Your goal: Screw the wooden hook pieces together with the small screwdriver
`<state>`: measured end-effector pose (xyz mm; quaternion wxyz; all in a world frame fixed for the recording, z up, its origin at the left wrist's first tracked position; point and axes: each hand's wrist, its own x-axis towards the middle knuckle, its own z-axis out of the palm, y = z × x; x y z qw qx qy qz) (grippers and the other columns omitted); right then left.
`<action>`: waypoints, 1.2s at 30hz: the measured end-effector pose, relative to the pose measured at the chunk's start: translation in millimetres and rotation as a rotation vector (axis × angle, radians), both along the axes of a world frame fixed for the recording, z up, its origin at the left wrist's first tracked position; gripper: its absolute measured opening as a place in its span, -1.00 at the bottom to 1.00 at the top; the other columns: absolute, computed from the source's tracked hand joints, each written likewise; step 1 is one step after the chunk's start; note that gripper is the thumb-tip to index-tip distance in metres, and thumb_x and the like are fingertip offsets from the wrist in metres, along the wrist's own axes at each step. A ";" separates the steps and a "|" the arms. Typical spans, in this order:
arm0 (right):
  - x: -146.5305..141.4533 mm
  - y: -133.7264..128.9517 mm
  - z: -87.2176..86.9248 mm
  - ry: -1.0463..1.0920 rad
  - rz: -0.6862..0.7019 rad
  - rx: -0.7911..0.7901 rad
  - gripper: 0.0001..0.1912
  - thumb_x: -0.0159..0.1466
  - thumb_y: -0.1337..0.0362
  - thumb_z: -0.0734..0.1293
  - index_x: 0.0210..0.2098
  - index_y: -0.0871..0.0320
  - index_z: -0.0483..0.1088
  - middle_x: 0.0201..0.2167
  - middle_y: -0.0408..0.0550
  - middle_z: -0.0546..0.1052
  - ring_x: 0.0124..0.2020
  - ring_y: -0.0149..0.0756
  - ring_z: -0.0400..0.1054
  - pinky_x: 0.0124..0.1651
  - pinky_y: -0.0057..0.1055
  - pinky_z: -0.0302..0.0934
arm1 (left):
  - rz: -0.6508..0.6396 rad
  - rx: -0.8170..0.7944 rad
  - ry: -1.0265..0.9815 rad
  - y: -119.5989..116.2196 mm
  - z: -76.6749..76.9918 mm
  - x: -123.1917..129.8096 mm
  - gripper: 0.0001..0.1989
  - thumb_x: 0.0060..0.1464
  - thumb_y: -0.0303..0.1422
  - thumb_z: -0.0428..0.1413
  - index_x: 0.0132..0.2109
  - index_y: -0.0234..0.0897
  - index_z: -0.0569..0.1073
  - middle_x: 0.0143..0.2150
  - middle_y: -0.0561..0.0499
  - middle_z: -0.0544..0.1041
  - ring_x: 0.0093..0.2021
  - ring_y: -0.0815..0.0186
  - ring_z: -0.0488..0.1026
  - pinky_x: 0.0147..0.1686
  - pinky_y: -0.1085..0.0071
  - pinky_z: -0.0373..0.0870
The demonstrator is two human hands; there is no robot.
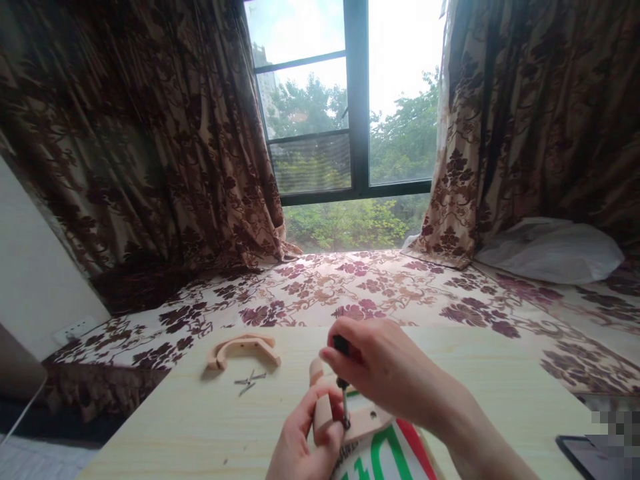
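Observation:
My right hand (387, 363) is closed around the black handle of a screwdriver (345, 403), which stands nearly upright. The screwdriver's tip meets a dark screw head or hole in a pale wooden piece (373, 421); a second round hole shows beside it. Around a rounded wooden part (323, 413) of the work curl the fingers of my left hand (305, 437), close to the tip. Another rounded wooden end (316, 369) sticks up behind. Beneath the wood lies a white sheet or bag with green lettering (387, 457) and a red edge.
On the pale wooden table (165, 427), curved wooden pieces (245, 341) lie left of my hands, with several screws (249, 381) before them. A dark-edged flat device (583, 457) lies at lower right. Beyond are a flower-patterned window seat (320, 287), curtains (175, 133) and a whitish plastic bag (550, 250).

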<state>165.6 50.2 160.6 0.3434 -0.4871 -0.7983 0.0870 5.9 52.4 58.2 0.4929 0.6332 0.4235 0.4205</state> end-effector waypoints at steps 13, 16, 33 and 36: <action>-2.2 3.3 -1.0 0.001 -0.039 0.048 -0.71 0.29 0.23 0.23 -0.54 0.17 0.22 -0.59 -0.18 0.33 -0.55 -0.47 0.11 -0.45 -0.45 -0.06 | 0.001 -0.020 0.005 -1.5 1.4 2.2 -0.76 -0.01 -0.15 0.13 -0.34 -0.24 0.41 -0.43 0.07 0.39 -0.37 0.32 0.32 -0.32 0.47 0.27; -3.4 -2.2 1.9 -0.019 0.005 0.049 -0.77 0.28 0.24 0.24 -0.50 0.16 0.28 -0.57 -0.19 0.35 -0.52 -0.45 0.14 -0.43 -0.45 -0.04 | -0.002 -0.043 -0.013 -2.6 3.4 0.4 -0.79 -0.03 -0.18 0.14 -0.33 -0.24 0.40 -0.41 0.06 0.40 -0.33 0.30 0.34 -0.29 0.46 0.28; -0.5 -5.6 4.2 -0.003 0.215 0.040 -0.90 0.27 0.26 0.26 -0.35 0.11 0.39 -0.52 -0.23 0.40 -0.49 -0.48 0.17 -0.42 -0.49 -0.01 | -0.030 -0.119 -0.032 -2.9 6.3 -0.3 -0.76 -0.05 -0.16 0.18 -0.35 -0.23 0.38 -0.43 0.07 0.37 -0.32 0.29 0.34 -0.27 0.45 0.31; 0.1 -0.2 0.9 0.005 0.156 0.035 -0.86 0.26 0.24 0.28 -0.41 0.14 0.36 -0.55 -0.23 0.37 -0.51 -0.48 0.15 -0.44 -0.49 -0.02 | -0.024 -0.106 -0.024 -3.5 5.9 0.5 -0.76 -0.04 -0.16 0.16 -0.34 -0.24 0.39 -0.43 0.08 0.35 -0.33 0.31 0.31 -0.29 0.47 0.28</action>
